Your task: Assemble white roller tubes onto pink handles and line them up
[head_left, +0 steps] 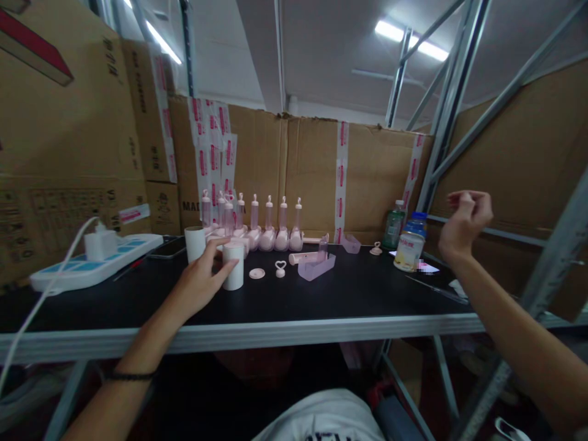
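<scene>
My left hand (204, 272) is closed around a white cylinder (234, 269) standing on the black tabletop, thumb on its near side. A second white cylinder (195, 244) stands just behind that hand. To the right lie a flat pale pink disc (257, 274) and a small pink heart-shaped loop piece (280, 268). Beyond them are a translucent lilac tray-like part (316, 267) and a pink tube-shaped part (301, 258). My right hand (466, 223) is raised in the air at the right, above the table, fingers curled in; whatever they may hold is hidden.
Several pink bottle-shaped pieces with loop tops (269, 229) stand in a row at the back. A power strip (98, 260) and a phone (169, 247) lie left. A green bottle (394, 226) and a blue-capped bottle (410, 245) stand right. A metal post (546, 263) rises at the right.
</scene>
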{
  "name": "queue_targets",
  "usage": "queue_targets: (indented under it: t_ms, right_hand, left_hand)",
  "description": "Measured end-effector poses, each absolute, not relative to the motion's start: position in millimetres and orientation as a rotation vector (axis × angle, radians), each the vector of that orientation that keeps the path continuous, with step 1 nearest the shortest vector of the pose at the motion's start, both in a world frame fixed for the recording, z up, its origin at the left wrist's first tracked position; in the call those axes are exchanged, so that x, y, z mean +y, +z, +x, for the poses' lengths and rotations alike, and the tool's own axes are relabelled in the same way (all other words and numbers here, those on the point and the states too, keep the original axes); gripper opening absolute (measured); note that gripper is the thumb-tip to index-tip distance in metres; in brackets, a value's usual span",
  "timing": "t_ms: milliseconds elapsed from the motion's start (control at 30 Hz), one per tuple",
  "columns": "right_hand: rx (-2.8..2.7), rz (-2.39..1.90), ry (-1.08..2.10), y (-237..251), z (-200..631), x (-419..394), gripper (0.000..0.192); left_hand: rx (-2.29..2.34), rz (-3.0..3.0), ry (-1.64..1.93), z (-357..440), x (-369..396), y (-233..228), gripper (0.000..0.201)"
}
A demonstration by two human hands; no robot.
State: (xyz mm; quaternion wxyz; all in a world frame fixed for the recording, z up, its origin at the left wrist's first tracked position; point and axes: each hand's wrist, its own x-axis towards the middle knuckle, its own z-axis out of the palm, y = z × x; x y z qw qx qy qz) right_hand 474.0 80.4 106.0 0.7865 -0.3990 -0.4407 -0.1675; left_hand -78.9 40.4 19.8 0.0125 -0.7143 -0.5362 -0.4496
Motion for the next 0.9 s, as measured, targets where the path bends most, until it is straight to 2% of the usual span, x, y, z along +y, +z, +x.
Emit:
queue_targets:
  t_ms: [133, 233, 333, 400, 667, 833, 900]
  right_hand:
    - [-1.223, -0.592, -0.534, 120, 368, 56, 0.025]
    - [-1.601, -0.448, -0.583, 108, 292, 53, 0.013]
    - [-1.966, -0.317, -0.506, 85, 231, 57, 0.009]
    - [-2.13, -0.304, -0.446, 71, 202, 61, 0.015]
    - [-2.123, -0.335, -0.113, 31, 180, 93, 0.03]
    - [-2.176, -0.475, -0.14, 16, 182, 105, 0.035]
    - [-2.235, -0.552, -0.23, 16, 180, 103, 0.033]
  left_hand:
    - [-1.685, -2.226, -1.369, -80, 41, 18, 0.068]
    - [-1.663, -2.242, -1.391, -80, 38, 18, 0.073]
    - [-1.68, -2.283, -1.375, -77, 31, 19, 0.061]
    - [-1.678, -2.31, -1.398, -75, 27, 20, 0.055]
    - [-1.654, -2.315, -1.417, -74, 24, 16, 0.055]
    - [-1.599, -2.275, -1.455, -72, 22, 19, 0.072]
    - [-1.539, -2.262, -1.457, -71, 22, 21, 0.068]
